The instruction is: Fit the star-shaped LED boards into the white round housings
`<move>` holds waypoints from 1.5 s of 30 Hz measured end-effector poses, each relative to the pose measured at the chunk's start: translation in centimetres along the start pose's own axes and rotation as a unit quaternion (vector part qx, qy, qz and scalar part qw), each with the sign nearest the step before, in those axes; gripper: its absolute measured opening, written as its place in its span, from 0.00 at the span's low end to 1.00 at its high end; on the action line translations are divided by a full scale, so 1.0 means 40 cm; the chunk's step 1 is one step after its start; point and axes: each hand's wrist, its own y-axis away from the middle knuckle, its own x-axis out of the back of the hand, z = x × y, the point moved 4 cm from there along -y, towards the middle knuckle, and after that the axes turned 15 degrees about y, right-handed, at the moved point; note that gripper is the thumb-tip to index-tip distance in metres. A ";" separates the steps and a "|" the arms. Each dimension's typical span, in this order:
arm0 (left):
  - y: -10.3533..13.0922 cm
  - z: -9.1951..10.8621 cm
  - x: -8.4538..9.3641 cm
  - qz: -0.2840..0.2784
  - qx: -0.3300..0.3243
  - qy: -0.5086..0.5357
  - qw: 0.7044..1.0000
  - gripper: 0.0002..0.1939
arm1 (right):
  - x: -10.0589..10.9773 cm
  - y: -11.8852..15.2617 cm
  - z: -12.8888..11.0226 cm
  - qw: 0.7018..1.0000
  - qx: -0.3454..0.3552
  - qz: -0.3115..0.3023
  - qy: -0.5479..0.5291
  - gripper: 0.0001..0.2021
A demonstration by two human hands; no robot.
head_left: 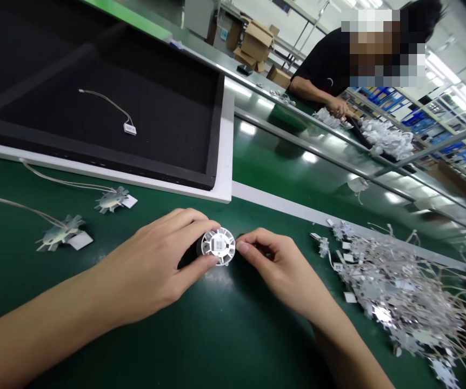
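Between thumb and fingers, my left hand (172,251) grips a small round white spoked housing (218,246) with a square label in its middle. At the housing's right edge, my right hand (271,256) is closed, thumb and forefinger pinched together. Whatever that pinch holds, if anything, is too small to make out. To the left on the green table lie two star-shaped metallic pieces, the nearer one (60,233) and the farther one (112,200), each with thin wires and a white tag.
A large heap of similar wired star pieces (403,286) covers the table at right. Behind my left hand stands a black-lined tray with a white rim (227,146), a small wired part (130,128) inside. Across a metal rail, a co-worker (322,70) handles white parts.
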 end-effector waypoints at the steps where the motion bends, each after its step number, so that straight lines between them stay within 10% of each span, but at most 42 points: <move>1: 0.000 0.000 -0.001 0.000 0.000 0.002 1.000 0.15 | 0.000 0.000 -0.001 1.000 0.006 0.010 0.019 0.10; 27: -0.006 -0.009 -0.004 -0.010 0.022 0.032 0.999 0.16 | 0.000 0.016 -0.011 0.993 0.070 -0.001 0.096 0.07; 38: 0.006 -0.032 -0.019 0.003 -0.039 0.000 0.999 0.26 | -0.021 0.035 -0.033 0.868 0.275 0.156 0.384 0.14; 45: -0.001 -0.010 0.002 -0.002 0.045 0.081 0.996 0.22 | -0.027 0.038 -0.043 0.885 0.280 0.200 0.313 0.08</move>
